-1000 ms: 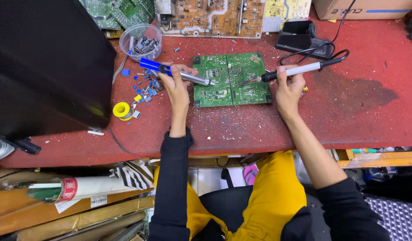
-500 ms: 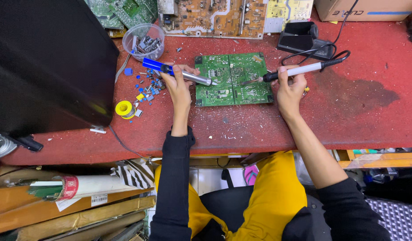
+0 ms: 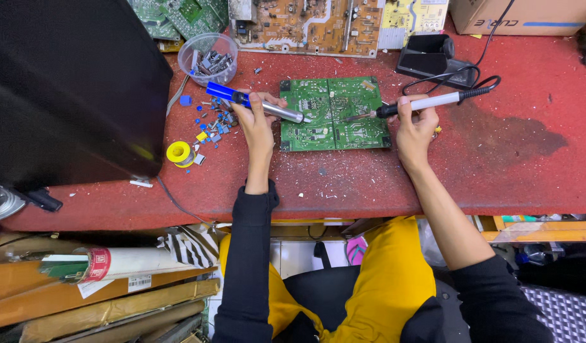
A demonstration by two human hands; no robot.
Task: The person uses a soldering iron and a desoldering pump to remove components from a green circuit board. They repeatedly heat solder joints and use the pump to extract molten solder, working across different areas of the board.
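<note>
Little had changed over the last second: the left hand [image 3: 256, 121] stayed clenched around the blue-and-silver desoldering pump [image 3: 255, 103], its tip still at the left edge of the green circuit board [image 3: 334, 114]. The right hand [image 3: 415, 127] kept gripping the soldering iron [image 3: 426, 101], its tip resting on the board's middle. The board had not shifted; it lay flat on the red tabletop [image 3: 515, 171] between both hands. So work on the same spot seemed ongoing. A clear plastic bowl [image 3: 208, 58] above the pump held small grey removed parts; blue loose components [image 3: 210, 124] and a yellow solder spool [image 3: 179, 152] lay outside it.
</note>
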